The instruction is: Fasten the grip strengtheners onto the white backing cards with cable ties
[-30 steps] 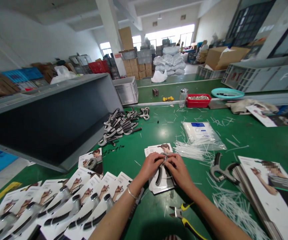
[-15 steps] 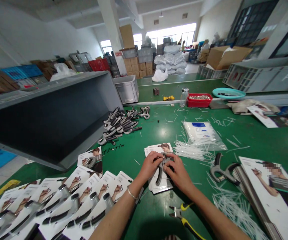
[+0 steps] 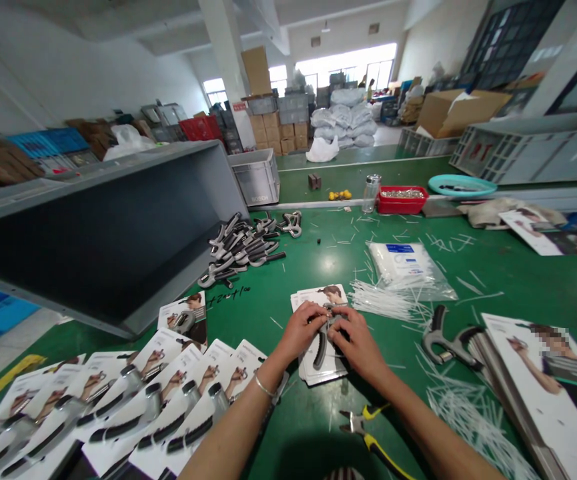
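My left hand (image 3: 302, 331) and my right hand (image 3: 357, 343) meet over a grey and black hand gripper (image 3: 321, 345) that lies on a small stack of printed backing cards (image 3: 318, 368). Both hands pinch at the top of the hand gripper, fingers curled and closed; what sits between the fingertips is too small to make out. A bracelet circles my left wrist. White cable ties (image 3: 385, 301) lie in a loose bundle just right of the cards.
Finished carded grippers (image 3: 133, 400) fan out at the lower left. Loose grippers (image 3: 241, 250) are piled by a big grey bin (image 3: 103, 233). Yellow-handled pliers (image 3: 368, 437) lie below my hands. One gripper (image 3: 445, 340) and larger cards (image 3: 543, 387) sit right.
My hands have dropped slightly from the card's top onto the hand gripper and closed in on it. The view has shifted a little; nothing else on the table has moved.
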A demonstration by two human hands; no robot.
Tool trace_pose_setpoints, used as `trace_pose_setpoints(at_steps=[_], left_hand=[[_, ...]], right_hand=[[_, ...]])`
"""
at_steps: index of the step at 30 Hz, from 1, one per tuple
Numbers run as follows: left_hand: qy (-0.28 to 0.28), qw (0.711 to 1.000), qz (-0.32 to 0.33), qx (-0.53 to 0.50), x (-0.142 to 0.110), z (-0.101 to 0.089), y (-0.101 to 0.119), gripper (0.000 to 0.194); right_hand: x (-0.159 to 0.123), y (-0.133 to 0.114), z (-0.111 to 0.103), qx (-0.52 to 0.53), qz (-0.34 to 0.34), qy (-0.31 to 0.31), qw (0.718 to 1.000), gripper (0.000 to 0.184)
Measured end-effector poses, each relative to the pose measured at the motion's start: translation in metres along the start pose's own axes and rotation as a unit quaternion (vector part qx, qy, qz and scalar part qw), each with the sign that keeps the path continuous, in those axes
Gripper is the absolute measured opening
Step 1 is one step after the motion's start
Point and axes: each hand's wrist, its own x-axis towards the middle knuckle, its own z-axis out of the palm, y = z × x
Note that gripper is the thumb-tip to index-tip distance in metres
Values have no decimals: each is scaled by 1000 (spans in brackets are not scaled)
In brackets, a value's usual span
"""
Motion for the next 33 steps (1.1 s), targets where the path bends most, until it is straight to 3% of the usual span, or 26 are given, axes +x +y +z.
trace_pose_setpoints(at_steps=[8,14,18,21,24,27,31,33], left_hand=[[0,1000,2,-4,-1,0,3,12],[-67,998,-4,-12,3,-12,8,16],[-6,999,-10,53,3,-9,20,13],[58,986,14,154,-5,3,38,12],[76,974,48,207,-20,17,52,12],[33,962,94,255,-39,22,53,15],[-79,924,140,346,-62,18,44,21],[-88,918,137,362,-71,16,43,20]], right_hand=[[1,2,3,23,9,9,1000,17],[6,5,6,63,14,59,996,17],[8,6,5,94,8,62,994,8],[7,4,7,99,24,73,992,13],[6,0,10,100,57,91,989,17],[5,-3,15,93,63,107,988,16],[9,-2,20,85,54,105,989,9],[9,-2,19,82,36,98,991,7]])
